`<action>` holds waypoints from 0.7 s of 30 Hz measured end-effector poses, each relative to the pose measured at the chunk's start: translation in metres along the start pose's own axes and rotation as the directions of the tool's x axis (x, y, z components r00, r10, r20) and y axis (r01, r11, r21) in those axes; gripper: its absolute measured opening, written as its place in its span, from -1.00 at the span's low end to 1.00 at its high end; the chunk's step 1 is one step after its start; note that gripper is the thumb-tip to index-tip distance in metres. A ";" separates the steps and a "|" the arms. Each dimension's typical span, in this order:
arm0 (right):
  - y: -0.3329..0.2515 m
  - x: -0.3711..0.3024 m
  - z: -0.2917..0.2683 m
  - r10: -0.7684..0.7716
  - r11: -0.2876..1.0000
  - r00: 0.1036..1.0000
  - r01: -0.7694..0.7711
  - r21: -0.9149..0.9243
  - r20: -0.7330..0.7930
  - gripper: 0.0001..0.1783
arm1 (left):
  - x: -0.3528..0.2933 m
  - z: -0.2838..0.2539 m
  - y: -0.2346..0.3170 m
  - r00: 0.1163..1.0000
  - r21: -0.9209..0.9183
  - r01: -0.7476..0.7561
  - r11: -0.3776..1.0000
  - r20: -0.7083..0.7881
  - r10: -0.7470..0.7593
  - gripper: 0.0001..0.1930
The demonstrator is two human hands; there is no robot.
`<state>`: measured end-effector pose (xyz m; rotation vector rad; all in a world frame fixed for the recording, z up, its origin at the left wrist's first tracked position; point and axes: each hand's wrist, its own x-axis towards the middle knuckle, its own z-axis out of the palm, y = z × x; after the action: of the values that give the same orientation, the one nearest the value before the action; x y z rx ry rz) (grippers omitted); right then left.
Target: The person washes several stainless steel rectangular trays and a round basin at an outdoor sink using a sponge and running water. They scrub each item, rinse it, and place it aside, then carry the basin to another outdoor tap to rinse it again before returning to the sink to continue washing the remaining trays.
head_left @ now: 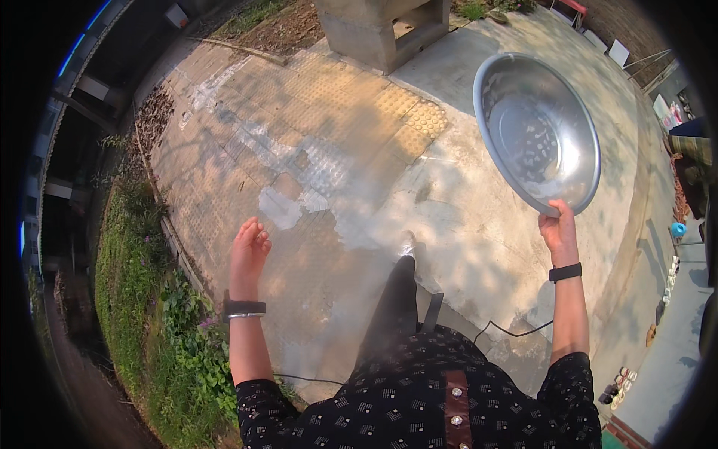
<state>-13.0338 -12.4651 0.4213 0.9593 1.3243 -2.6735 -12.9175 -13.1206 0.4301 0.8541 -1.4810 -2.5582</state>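
My right hand (558,233) grips the rim of a wide silver metal basin (516,138), with the thumb over the edge. The basin is held up and out to the right, tilted so its shiny inside faces me. Light glints on its wet-looking bottom. On the left, my left hand (251,245) is raised above the paving with its fingers curled in, and nothing shows in it. Both wrists wear dark bands, the left one also a bracelet.
Paving (299,105) with patches of cement spreads ahead. Grass and leafy plants (142,299) border it on the left. A concrete block structure (359,37) stands at the far side. Several shoes (619,385) and a blue object (678,230) lie at the right.
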 end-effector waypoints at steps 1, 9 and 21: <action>-0.008 0.026 0.005 -0.015 1.000 0.999 0.015 0.003 0.046 -0.90 | 0.040 0.034 0.005 0.999 -0.001 0.003 1.000 0.041 -0.003 -0.75; -0.109 0.220 0.098 0.000 0.997 0.996 -0.007 -0.070 -0.094 -0.84 | 0.298 0.320 0.051 0.966 0.090 0.014 0.996 0.257 -0.036 -0.76; -0.244 0.581 0.275 0.052 0.990 0.998 -0.048 -0.133 0.029 -0.93 | 0.605 0.688 0.125 0.838 0.170 -0.190 0.967 0.541 0.069 -0.79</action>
<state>-13.7138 -12.3605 0.4169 0.9186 1.4298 -2.5168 -13.7934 -12.8439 0.5356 0.0179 -1.9037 -2.6872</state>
